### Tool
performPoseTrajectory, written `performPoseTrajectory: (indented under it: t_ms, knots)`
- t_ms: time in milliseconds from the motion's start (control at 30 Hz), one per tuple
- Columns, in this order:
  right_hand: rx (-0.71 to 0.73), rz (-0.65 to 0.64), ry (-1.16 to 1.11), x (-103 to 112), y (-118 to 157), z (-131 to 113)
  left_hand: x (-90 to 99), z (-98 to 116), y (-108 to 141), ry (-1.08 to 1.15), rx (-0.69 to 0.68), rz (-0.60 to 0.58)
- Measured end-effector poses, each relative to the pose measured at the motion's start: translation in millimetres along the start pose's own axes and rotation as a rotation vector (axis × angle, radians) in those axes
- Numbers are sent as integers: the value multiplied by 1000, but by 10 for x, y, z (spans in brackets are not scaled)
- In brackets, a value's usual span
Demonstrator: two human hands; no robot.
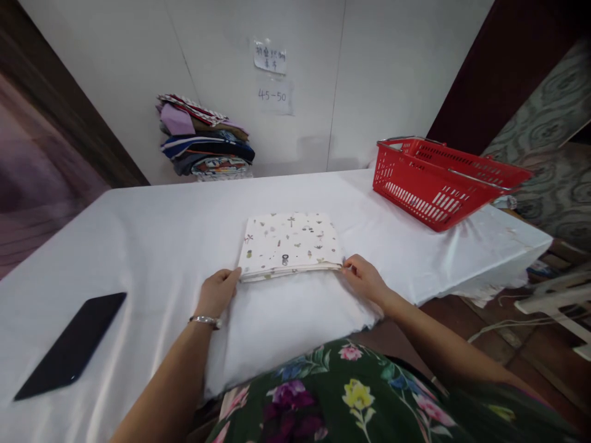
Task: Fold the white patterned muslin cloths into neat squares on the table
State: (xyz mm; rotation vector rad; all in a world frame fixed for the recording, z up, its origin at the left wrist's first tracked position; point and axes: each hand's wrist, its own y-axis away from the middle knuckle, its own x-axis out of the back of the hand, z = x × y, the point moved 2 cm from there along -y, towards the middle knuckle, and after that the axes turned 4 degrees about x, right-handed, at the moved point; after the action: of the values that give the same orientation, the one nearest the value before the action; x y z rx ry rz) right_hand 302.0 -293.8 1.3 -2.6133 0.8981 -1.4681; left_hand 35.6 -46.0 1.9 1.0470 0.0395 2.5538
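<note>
A folded white cloth [290, 240] printed with small plants, birds and other figures lies flat in front of me on the table. Several layers show along its near edge. My left hand [218, 290] pinches the near left corner between thumb and fingers. At the near right corner, my right hand [362, 278] grips the cloth in the same way, with its fingers curled. Both hands are closed, and the cloth rests on the table between them.
White fabric covers the table [184, 227]. A stack of folded cloths [207, 144] stands at the back left against the wall. The red basket [425, 184] sits at the back right. A dark flat tablet-like object [74, 344] lies at the left. Handwritten paper signs [272, 95] hang on the wall.
</note>
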Motion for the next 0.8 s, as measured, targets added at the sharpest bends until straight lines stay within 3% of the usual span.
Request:
performPoseTrajectory:
  t_ms: [200, 467, 633, 700, 800]
  knots:
    - [-76, 40, 62, -43, -28, 7, -4, -5, -14, -8, -8, -5]
    - [-12, -24, 126, 69, -141, -47, 3, 14, 20, 19, 17, -8]
    - [-24, -147, 389, 304, -560, -197, 3, 18, -52, 47, -7, -29]
    - [-11, -108, 408, 424, -806, -307, 5, 23, -88, 74, -22, -20]
    - [135, 79, 246, 547, -1046, -465, 15, 37, -90, 102, -36, 15]
